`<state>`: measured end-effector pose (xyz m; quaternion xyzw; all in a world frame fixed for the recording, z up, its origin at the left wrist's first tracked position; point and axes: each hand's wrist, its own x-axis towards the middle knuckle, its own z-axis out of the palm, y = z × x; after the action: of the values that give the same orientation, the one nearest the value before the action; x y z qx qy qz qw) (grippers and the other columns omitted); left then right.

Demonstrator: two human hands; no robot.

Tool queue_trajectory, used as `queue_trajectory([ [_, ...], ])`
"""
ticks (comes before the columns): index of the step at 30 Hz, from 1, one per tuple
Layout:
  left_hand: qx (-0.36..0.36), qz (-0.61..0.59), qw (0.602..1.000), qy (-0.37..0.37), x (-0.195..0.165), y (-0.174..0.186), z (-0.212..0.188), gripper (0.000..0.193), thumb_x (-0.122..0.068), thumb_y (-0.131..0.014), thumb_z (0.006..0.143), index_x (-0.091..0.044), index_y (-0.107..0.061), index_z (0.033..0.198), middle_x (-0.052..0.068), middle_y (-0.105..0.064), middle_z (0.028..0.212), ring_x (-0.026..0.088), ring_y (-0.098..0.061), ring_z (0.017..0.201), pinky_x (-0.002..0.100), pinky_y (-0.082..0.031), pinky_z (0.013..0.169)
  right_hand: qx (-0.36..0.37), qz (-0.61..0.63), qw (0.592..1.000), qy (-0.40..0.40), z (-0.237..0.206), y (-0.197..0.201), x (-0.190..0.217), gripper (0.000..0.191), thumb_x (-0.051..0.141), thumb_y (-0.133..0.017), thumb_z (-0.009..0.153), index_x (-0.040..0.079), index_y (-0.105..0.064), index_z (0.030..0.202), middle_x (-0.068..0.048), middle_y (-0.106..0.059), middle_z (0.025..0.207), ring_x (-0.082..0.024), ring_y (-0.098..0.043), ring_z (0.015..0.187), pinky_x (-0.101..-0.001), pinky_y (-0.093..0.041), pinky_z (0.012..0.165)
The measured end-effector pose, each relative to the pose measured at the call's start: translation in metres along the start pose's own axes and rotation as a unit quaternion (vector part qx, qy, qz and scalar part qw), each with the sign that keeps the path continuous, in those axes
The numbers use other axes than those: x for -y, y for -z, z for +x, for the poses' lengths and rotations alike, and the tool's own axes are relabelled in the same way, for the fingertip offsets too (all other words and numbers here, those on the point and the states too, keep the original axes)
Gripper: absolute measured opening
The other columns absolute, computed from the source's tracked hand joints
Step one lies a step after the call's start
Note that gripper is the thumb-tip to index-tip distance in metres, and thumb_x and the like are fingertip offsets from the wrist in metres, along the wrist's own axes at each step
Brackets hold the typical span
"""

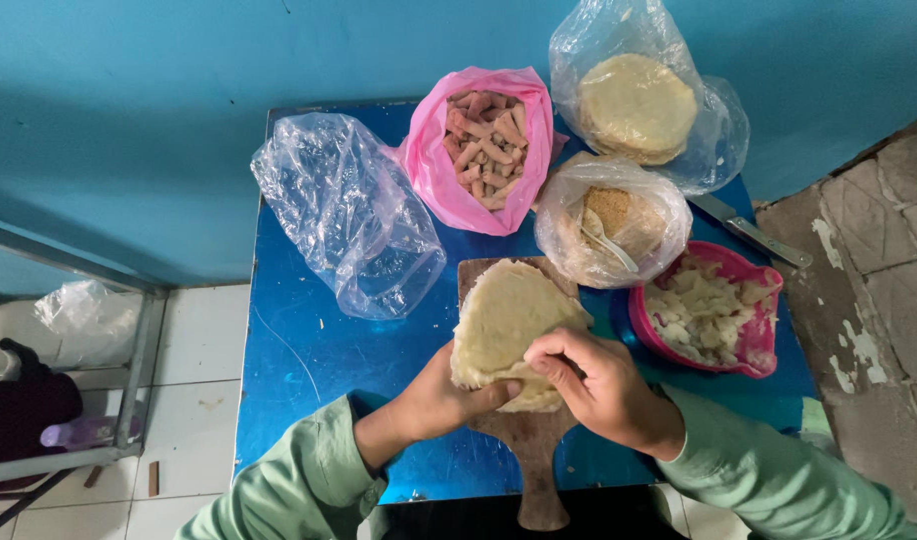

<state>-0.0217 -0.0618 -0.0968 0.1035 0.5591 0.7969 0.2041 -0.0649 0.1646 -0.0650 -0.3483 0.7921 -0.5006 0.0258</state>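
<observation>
A pale round sheet of dough (504, 310) lies on a wooden cutting board (532, 455) on a blue table (299, 350). Its near edge is folded up into a thick roll. My left hand (439, 400) grips the roll's left end from below. My right hand (594, 385) presses its fingers on the roll's top right. Both arms wear light green sleeves.
Behind the board sit an empty clear bag (344, 215), a pink bag of reddish sausage sticks (484, 145), a clear bag of stacked round wrappers (637, 105), a bag of crumbs with a spoon (611, 230) and a pink bowl of pale chopped filling (709, 315). A knife (749, 230) lies at the right edge.
</observation>
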Motion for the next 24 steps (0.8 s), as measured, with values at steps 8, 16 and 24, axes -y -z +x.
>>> queue_trajectory([
  [8, -0.029, -0.002, 0.999, 0.019, 0.001, 0.001, 0.0, 0.058, -0.01, -0.073, 0.094, -0.001, -0.048, 0.145, 0.008, -0.064, 0.132, 0.015, -0.061, 0.12, 0.033, -0.052, 0.103, 0.05, 0.071, 0.992, -0.092, 0.006, 0.006, -0.001, 0.019, 0.012, -0.071, 0.094, 0.003, -0.07, 0.11, -0.005, -0.076, 0.094, -0.009, -0.072, 0.08, -0.0262, -0.057, 0.068],
  [16, -0.046, 0.037, 0.998, -0.029, 0.008, -0.004, 0.001, 0.06, -0.013, -0.068, 0.099, -0.002, -0.04, 0.151, 0.009, -0.061, 0.135, 0.015, -0.057, 0.124, 0.033, -0.051, 0.105, 0.1, 0.075, 0.99, -0.064, 0.012, 0.013, 0.017, 0.028, 0.012, -0.077, 0.088, 0.003, -0.068, 0.113, -0.003, -0.066, 0.085, -0.008, -0.064, 0.071, -0.0244, -0.053, 0.061],
  [24, -0.018, 0.097, 0.994, -0.049, 0.004, -0.011, -0.004, 0.054, -0.01, -0.066, 0.1, -0.001, -0.043, 0.148, 0.01, -0.063, 0.133, 0.016, -0.06, 0.123, 0.034, -0.053, 0.104, 0.088, 0.086, 0.977, -0.176, 0.011, 0.005, 0.013, 0.01, 0.013, -0.072, 0.094, 0.003, -0.074, 0.098, -0.001, -0.069, 0.075, -0.004, -0.059, 0.065, -0.0236, -0.048, 0.056],
])
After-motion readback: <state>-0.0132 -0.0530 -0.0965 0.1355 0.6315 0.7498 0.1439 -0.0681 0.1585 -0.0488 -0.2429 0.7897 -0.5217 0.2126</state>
